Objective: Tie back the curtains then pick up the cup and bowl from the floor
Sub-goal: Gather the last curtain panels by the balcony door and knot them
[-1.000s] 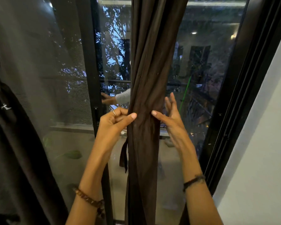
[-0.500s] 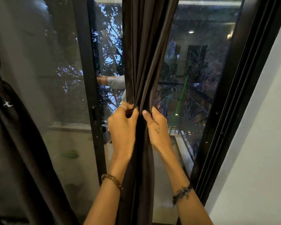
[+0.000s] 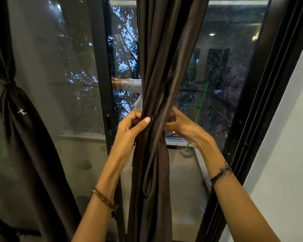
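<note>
curtain (image 3: 157, 105): dark brown, kinda shiny, bunched into a rope mid-window | left hand (image 3: 129, 128) wraps it, thumb across front | right hand (image 3: 180, 124) fingers curled into its far side | no readable writing

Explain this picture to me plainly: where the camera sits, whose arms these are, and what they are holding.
There is no machine here. The camera is worn on a person's head and looks forward and down, so the two bare arms reaching in from below are that person's own. The left hand and the right hand grip a bunched dark brown fabric curtain from either side, in front of a black-framed glass sliding door. At far left hangs a second dark brown curtain, already tied at its middle. No cup or bowl shows in this view.
</note>
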